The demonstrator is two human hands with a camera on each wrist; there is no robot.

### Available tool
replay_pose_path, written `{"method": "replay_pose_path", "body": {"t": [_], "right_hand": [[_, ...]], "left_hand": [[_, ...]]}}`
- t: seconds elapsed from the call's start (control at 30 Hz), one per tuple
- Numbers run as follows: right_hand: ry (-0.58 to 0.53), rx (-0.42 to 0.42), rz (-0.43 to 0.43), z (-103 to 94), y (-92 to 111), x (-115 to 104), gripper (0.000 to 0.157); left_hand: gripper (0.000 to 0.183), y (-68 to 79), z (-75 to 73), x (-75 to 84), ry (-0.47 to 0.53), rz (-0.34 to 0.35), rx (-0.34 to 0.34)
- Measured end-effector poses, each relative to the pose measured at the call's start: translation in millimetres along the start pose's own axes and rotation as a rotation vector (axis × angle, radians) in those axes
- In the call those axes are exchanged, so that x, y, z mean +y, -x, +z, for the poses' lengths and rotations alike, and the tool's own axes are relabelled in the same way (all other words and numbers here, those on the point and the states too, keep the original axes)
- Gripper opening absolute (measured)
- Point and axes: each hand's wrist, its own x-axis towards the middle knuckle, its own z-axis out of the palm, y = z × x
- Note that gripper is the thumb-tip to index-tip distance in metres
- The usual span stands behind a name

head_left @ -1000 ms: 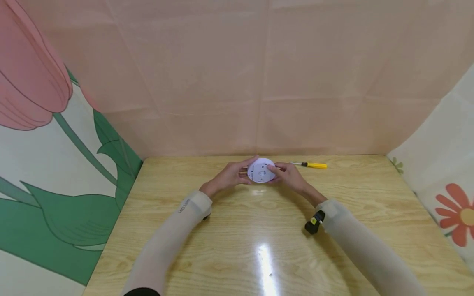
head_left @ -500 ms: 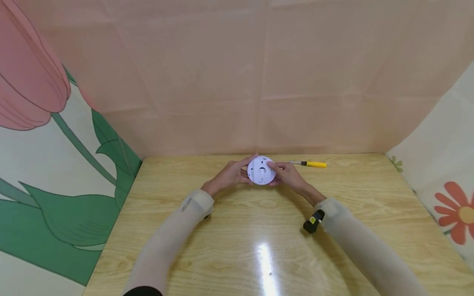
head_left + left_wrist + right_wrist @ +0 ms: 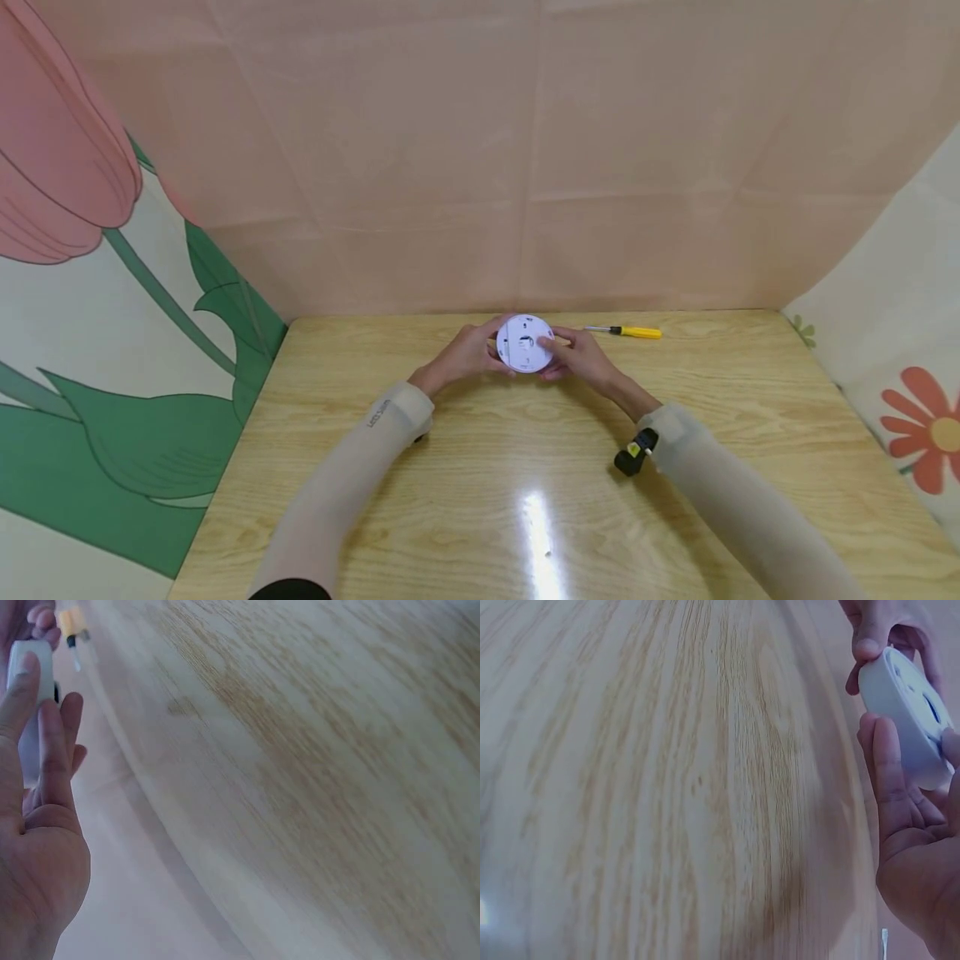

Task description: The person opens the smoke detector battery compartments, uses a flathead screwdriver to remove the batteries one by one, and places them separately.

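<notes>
Both hands hold a round white plastic device [image 3: 517, 354] above the far part of the table. Its flat face, with slots, a central opening and small dark marks, is turned toward the head camera. My left hand [image 3: 471, 350] grips its left edge, thumb and fingers spread along the rim. On the right side, my right hand [image 3: 588, 360] pinches it, the thumb lying over the face near the middle. The right wrist view shows the thick smooth side wall of the device [image 3: 896, 712] between both hands. In the left wrist view the device [image 3: 45, 671] appears edge-on.
A screwdriver with a yellow handle [image 3: 641, 332] lies on the wooden table [image 3: 480, 467] right of the hands, near the back edge. Behind rises a pink cloth backdrop [image 3: 420, 167]. A black wrist camera [image 3: 636, 452] hangs under the right sleeve.
The device's face has tilted up toward the head camera, and it has shifted slightly left and up. Both hands keep their hold; the screwdriver stays put.
</notes>
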Motion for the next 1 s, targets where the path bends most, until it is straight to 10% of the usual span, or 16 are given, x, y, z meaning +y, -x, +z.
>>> {"method": "replay_pose_path", "body": {"t": [0.47, 1.0], "right_hand": [[0.197, -0.097, -0.167, -6.6, 3.8, 2.5, 0.101], [0.47, -0.024, -0.297, -6.3, 8.6, 3.4, 0.101]], "left_hand": [[0.099, -1.5, -1.6, -5.6, 0.038, 0.059, -0.011], [0.097, -2.8, 3.7, -7.0, -0.008, -0.006, -0.08]]}}
